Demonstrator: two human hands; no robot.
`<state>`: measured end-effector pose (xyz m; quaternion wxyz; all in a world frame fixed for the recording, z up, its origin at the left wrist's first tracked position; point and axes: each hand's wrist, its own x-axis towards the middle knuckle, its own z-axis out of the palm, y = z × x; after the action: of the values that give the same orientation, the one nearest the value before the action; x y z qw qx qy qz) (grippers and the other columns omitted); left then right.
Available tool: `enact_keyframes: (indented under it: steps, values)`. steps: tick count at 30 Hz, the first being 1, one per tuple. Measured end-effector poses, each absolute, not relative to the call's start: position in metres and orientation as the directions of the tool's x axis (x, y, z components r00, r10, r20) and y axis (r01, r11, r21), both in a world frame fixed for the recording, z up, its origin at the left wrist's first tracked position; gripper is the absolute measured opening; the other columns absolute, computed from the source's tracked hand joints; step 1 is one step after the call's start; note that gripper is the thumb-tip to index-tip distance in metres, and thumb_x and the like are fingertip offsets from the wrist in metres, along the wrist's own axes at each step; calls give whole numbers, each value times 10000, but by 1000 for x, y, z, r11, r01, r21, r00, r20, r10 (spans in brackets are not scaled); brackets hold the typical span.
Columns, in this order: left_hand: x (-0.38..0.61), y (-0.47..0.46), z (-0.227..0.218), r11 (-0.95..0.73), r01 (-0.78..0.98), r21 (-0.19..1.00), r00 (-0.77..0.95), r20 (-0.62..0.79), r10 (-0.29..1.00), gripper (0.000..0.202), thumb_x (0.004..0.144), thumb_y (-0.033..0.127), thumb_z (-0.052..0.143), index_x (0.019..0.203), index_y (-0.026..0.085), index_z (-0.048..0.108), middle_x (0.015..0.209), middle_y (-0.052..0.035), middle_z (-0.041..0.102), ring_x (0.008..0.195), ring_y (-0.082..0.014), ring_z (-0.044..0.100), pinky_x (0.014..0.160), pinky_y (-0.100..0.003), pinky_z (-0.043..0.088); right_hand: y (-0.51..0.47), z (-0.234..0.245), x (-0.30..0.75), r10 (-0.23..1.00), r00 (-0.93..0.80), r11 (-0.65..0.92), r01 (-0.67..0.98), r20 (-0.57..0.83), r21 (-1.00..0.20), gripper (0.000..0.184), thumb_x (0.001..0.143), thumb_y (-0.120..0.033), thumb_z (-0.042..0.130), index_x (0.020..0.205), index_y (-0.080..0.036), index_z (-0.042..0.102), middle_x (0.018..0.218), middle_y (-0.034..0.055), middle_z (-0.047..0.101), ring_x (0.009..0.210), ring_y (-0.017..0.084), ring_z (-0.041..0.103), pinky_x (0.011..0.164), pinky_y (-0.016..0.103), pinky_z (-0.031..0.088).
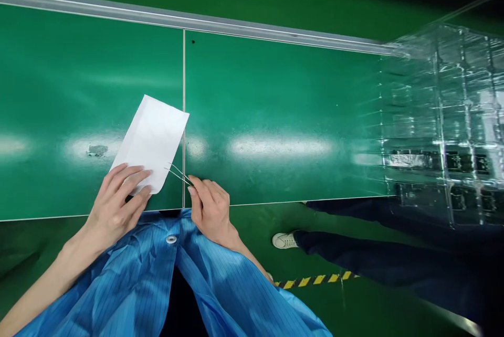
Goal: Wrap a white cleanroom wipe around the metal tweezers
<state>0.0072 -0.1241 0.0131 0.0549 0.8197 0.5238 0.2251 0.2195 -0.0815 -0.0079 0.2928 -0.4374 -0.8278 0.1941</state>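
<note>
A white sheet (154, 135), perhaps paper or a flat pouch, slants across the green table's near half. My left hand (120, 200) holds its lower end, fingers bent over the top face and thumb by the near corner. Tweezers (179, 173) are pinched in my right hand (210, 206), just right of the sheet. Their two thin tips point left, slightly apart, and reach the sheet's right edge; I cannot tell whether they touch it. Nothing shows between the tips.
The green table (275, 95) has a seam (184, 74) and a metal rail (236, 27) along its far edge. A worn patch (97, 150) marks its left part. Stacked clear plastic trays (452, 132) stand at the right. Another person's legs and shoe (284, 241) show below.
</note>
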Motion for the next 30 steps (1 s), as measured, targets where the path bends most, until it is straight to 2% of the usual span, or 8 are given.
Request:
enact_keyframes:
  steps: [5, 7, 10, 14, 18, 22, 26, 30]
  values:
    - [12, -123, 10, -474, 762, 441, 327, 370, 870, 184, 778, 41, 606, 932, 139, 587, 1052, -126, 647, 1027, -240, 601, 923, -465, 511, -86, -4, 218, 830, -465, 552, 602, 309, -577, 241, 916, -92, 371, 1097, -123, 526, 807, 66, 607, 680, 155, 536, 593, 302, 428]
    - [14, -124, 9, -497, 742, 450, 324, 408, 854, 199, 776, 34, 608, 943, 139, 584, 992, -113, 651, 956, -214, 610, 884, -439, 530, -88, -2, 219, 824, -470, 560, 593, 316, -578, 229, 907, -77, 375, 1070, -136, 525, 843, 71, 616, 714, 158, 540, 615, 305, 437]
    - [17, -125, 5, -485, 744, 459, 291, 432, 854, 187, 787, 45, 602, 942, 149, 588, 897, -82, 642, 848, -182, 605, 831, -412, 535, -91, 0, 221, 820, -476, 564, 581, 316, -587, 237, 901, -66, 365, 1062, -132, 525, 834, 73, 607, 720, 160, 531, 622, 303, 440]
    - [16, -123, -1, -402, 728, 556, 168, 423, 890, 145, 799, 62, 597, 914, 148, 604, 842, -76, 637, 809, -181, 586, 759, -376, 516, -97, 0, 225, 817, -488, 564, 564, 307, -603, 247, 907, -86, 359, 1069, -130, 539, 798, 70, 585, 687, 154, 510, 606, 296, 431]
    - [12, -118, 2, -342, 639, 689, 139, 334, 932, 79, 834, 123, 583, 867, 177, 629, 821, -48, 664, 790, -168, 604, 762, -352, 483, -102, -3, 228, 795, -508, 599, 564, 332, -569, 220, 916, -113, 372, 1046, -136, 549, 785, 59, 578, 671, 149, 499, 592, 298, 404]
    - [4, -113, 12, -277, 558, 782, 216, 185, 959, 117, 872, 215, 559, 808, 191, 655, 801, -39, 678, 771, -162, 620, 739, -321, 477, -103, -8, 227, 746, -520, 666, 595, 417, -450, 225, 915, -92, 373, 1036, -133, 557, 785, 54, 586, 671, 149, 478, 592, 304, 362]
    - [2, -110, 22, -266, 585, 766, 286, 113, 952, 210, 899, 291, 518, 820, 175, 675, 807, -51, 660, 762, -146, 606, 684, -268, 467, -98, -18, 224, 677, -556, 726, 612, 482, -314, 229, 906, -61, 390, 1036, -131, 565, 796, 51, 594, 679, 144, 456, 603, 303, 322]
    - [4, -111, 25, -337, 694, 637, 354, 106, 929, 256, 922, 279, 470, 830, 151, 672, 766, -41, 613, 723, -130, 556, 670, -255, 428, -91, -22, 221, 626, -583, 764, 590, 517, -261, 244, 899, -41, 388, 1034, -129, 571, 799, 49, 595, 676, 142, 443, 619, 308, 306]
